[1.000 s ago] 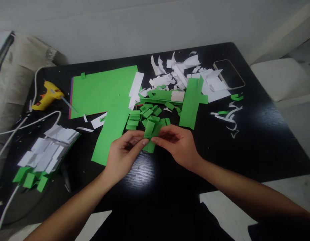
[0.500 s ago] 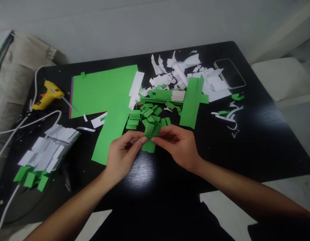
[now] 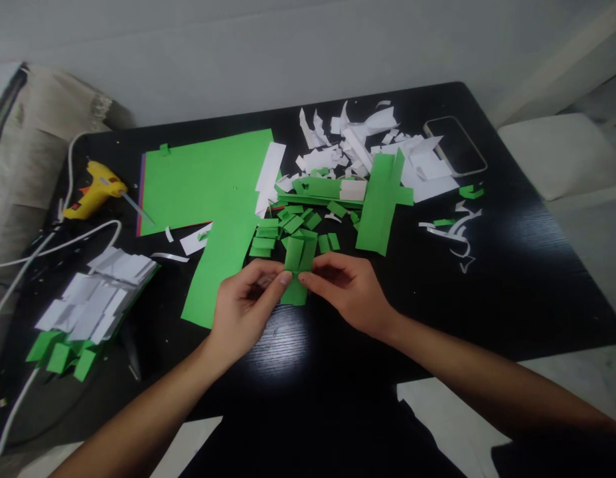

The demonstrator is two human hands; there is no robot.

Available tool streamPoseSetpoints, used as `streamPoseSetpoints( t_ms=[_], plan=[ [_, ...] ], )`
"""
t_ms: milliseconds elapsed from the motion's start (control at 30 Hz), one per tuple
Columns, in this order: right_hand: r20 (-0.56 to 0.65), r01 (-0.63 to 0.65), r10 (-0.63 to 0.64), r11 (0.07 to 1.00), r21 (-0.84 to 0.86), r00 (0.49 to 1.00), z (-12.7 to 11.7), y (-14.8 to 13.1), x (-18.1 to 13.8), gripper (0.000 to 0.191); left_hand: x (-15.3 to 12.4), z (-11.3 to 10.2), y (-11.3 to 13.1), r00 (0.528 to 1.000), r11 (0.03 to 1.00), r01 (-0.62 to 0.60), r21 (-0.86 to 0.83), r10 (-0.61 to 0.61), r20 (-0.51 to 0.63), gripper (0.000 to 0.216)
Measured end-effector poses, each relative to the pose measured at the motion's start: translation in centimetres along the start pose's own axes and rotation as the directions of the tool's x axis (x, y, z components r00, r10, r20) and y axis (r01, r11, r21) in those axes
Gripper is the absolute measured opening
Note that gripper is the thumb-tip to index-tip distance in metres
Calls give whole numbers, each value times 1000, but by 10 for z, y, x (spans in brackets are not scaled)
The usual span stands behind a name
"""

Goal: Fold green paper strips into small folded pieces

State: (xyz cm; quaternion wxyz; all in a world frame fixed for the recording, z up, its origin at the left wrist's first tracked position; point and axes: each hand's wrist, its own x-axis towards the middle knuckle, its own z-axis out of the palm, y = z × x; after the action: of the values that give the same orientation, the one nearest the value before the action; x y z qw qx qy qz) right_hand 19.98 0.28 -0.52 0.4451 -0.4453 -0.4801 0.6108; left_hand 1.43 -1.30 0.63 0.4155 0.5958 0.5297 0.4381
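A small piece of folded green paper (image 3: 300,255) is held between my two hands over the front of the table. My left hand (image 3: 249,302) pinches its left edge between thumb and fingers. From the other side my right hand (image 3: 355,292) pinches the right edge, its thumb near the crease across the middle. Just beyond the fingers lies a heap of small folded green paper pieces (image 3: 293,219). A long green paper strip (image 3: 221,272) lies beside my left hand, and another green strip (image 3: 375,206) is past my right hand.
Large green sheets (image 3: 203,179) lie at the back left, near a yellow glue gun (image 3: 101,189) with a white cord. White paper scraps (image 3: 358,136) are piled at the back, beside a phone (image 3: 457,146). A white-and-green paper assembly (image 3: 96,295) sits at the left.
The upper part of the folded green paper has closed up and stands straighter, its right flap drawn inward. My right hand has shifted slightly left; my left hand has hardly moved.
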Motion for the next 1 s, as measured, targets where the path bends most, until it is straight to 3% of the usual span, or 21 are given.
streamPoseSetpoints(
  t_ms=[300, 633, 1000],
  plan=[
    [66, -17, 21, 999, -51, 998, -1, -3, -1, 27, 2, -2, 0, 995, 999, -31, 24, 29, 99, 12],
    [85, -59, 51, 995, 86, 995, 0, -3, 0, 21, 1, -3, -2, 998, 1000, -20, -9, 21, 57, 12],
    [66, 18, -21, 999, 36, 998, -1, 0, -1, 19, 1, -2, -1, 999, 999, -19, -26, 20, 40, 7]
  ],
)
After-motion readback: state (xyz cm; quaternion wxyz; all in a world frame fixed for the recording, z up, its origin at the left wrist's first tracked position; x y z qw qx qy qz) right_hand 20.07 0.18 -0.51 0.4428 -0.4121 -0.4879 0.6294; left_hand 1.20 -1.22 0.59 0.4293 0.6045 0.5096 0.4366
